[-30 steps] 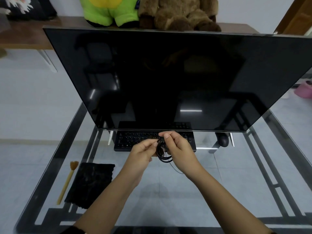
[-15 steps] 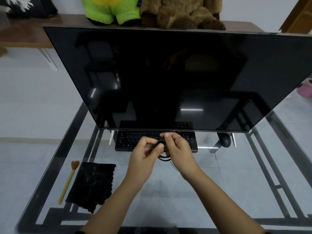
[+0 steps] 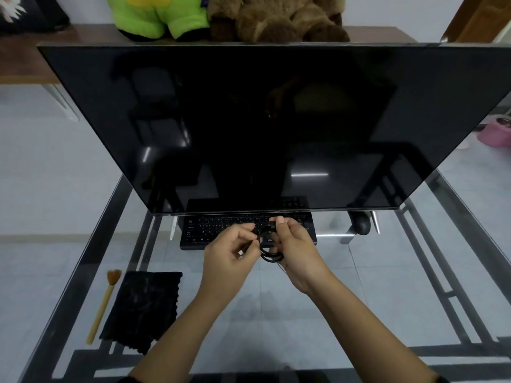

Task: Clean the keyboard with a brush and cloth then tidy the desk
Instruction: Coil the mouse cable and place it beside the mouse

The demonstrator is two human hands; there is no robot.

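Observation:
A black keyboard point(image 3: 218, 230) lies on the glass desk point(image 3: 359, 286), tucked under the lower edge of the big dark monitor point(image 3: 262, 128). Just in front of it, both hands hold a coiled black cable point(image 3: 269, 251). My right hand point(image 3: 298, 250) grips the coil between thumb and fingers. My left hand point(image 3: 229, 252) pinches the cable's loose end, with the plug sticking out toward me. A brush point(image 3: 103, 305) with a yellow handle and tan bristles lies at the desk's left, beside a black cloth point(image 3: 143, 308).
A black mouse point(image 3: 360, 223) sits right of the keyboard under the monitor's edge. The desk has a dark metal frame point(image 3: 69, 272) under the glass. Plush toys point(image 3: 221, 15) stand on a wooden bench behind the monitor. A pink object point(image 3: 496, 132) lies on the floor at right.
My left hand has drawn back to the left, pulling the cable's plug end out of the coil. My right hand keeps its hold on the coil over the keyboard's front.

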